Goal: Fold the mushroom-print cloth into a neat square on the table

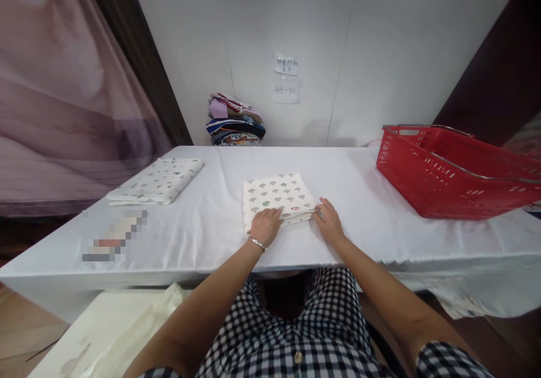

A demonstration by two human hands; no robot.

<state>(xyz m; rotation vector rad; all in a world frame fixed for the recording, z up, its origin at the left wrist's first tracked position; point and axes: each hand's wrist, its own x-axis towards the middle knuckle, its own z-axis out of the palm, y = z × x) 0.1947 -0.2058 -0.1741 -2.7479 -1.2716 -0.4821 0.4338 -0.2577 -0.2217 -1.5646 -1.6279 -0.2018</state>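
Note:
A folded white cloth with a small tree print lies in the middle of the white-covered table. My left hand rests flat on its near left corner, a metal bracelet on the wrist. My right hand touches the cloth's near right edge, fingers pinching the folded layers there. Both forearms reach forward from my checked shirt.
A second folded patterned cloth lies at the table's left. A red plastic basket stands at the right. A stack of folded colourful clothes sits against the back wall under two paper notes. A cream sheet lies below left.

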